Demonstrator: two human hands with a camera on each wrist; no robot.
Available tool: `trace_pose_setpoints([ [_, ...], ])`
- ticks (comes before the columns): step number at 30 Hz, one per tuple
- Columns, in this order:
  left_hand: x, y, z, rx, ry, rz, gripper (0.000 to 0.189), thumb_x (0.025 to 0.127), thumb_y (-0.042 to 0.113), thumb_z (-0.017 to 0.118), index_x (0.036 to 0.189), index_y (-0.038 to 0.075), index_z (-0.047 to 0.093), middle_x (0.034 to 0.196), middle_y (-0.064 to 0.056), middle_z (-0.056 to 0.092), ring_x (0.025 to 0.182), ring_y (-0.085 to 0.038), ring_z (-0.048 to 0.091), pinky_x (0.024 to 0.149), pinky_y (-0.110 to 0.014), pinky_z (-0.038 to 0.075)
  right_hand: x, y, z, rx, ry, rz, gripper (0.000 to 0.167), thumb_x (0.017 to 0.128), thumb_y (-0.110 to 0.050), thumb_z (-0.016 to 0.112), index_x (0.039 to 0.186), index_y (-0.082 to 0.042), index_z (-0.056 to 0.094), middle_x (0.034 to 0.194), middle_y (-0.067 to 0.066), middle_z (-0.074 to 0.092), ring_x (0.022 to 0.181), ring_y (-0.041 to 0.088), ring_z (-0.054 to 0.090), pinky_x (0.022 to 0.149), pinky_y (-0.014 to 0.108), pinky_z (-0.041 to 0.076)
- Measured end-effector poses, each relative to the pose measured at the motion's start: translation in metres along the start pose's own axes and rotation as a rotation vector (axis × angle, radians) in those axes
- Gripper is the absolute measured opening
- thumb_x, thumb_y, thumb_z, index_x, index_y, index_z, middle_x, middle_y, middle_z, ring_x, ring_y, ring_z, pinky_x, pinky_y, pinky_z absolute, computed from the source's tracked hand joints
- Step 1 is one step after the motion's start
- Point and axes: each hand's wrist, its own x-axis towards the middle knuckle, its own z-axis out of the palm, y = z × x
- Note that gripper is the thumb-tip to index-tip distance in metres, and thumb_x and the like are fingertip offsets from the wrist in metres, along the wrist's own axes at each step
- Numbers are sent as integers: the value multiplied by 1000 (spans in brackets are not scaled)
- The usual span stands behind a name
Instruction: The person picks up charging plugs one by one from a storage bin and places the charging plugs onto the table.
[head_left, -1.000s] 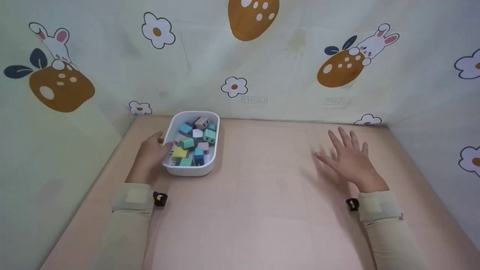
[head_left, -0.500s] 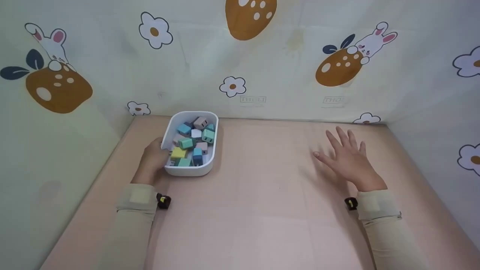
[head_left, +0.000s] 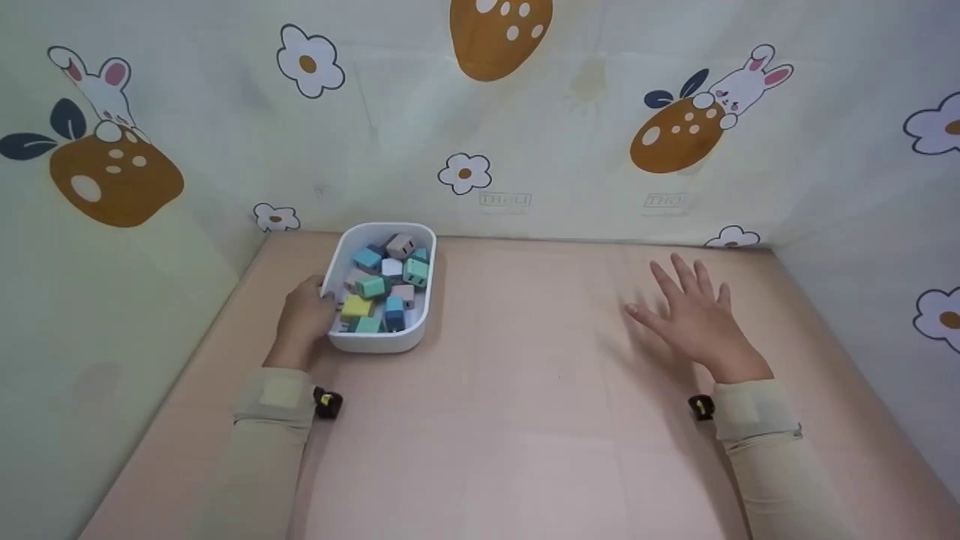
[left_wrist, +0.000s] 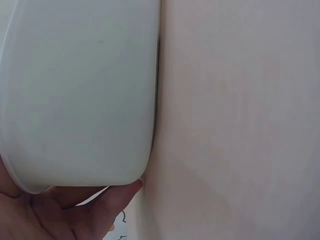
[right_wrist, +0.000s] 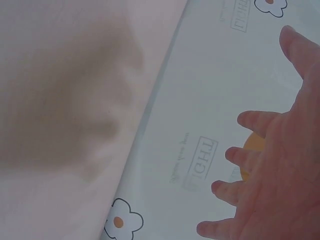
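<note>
A white rectangular bin (head_left: 379,343) with rounded corners stands at the left of the table, near the back wall. Inside lie several small plug chargers (head_left: 371,286) in green, blue, yellow, pink and white. My left hand (head_left: 304,311) grips the bin's left side, its thumb over the rim and its fingers against the outer wall. The left wrist view shows the bin's wall (left_wrist: 82,100) close up, with fingers (left_wrist: 107,207) curled along its side. My right hand (head_left: 697,322) hovers over the table's right side, fingers spread and holding nothing. In the right wrist view its fingers (right_wrist: 245,159) are apart.
A pale pink cloth covers the table (head_left: 525,390). Light sheets printed with rabbits and flowers form the back wall (head_left: 570,150) and both side walls, the left one (head_left: 112,300) close to my left arm.
My left hand has moved slightly right and closed its grip on the bin's left side. The bin and my right hand have hardly moved; the whole view shifted a little.
</note>
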Motion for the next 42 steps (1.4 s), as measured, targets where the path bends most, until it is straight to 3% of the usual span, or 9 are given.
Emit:
trace_pose_setpoints([
  [9, -1, 2, 1, -18, 25, -4, 51, 113, 13, 35, 161, -5, 36, 158, -29, 47, 141, -43, 51, 120, -60, 41, -1, 0, -1, 2, 5, -3, 100, 101, -77, 43, 171, -9, 19, 177, 25, 2, 159, 56, -4, 117, 84, -7],
  [19, -4, 14, 9, -20, 16, -15, 52, 113, 14, 36, 162, -4, 35, 161, -27, 45, 143, -42, 50, 121, -59, 39, -1, 0, -2, 6, 3, -2, 101, 101, -77, 44, 171, -8, 19, 177, 25, 3, 159, 56, -5, 117, 84, -7],
  [36, -18, 40, 44, -69, 16, 24, 47, 114, 13, 39, 158, -2, 43, 155, -23, 54, 139, -38, 56, 120, -56, 42, -1, 0, -2, 4, 1, -1, 101, 101, -78, 43, 171, -9, 18, 177, 25, 2, 159, 56, -6, 117, 84, -8],
  [42, -24, 47, 57, -43, 12, 44, 45, 112, 11, 40, 155, -3, 46, 152, -23, 56, 137, -37, 58, 118, -54, 45, -1, 0, -2, 4, 1, -2, 101, 101, -77, 43, 171, -10, 18, 177, 25, 2, 159, 55, -6, 117, 83, -6],
])
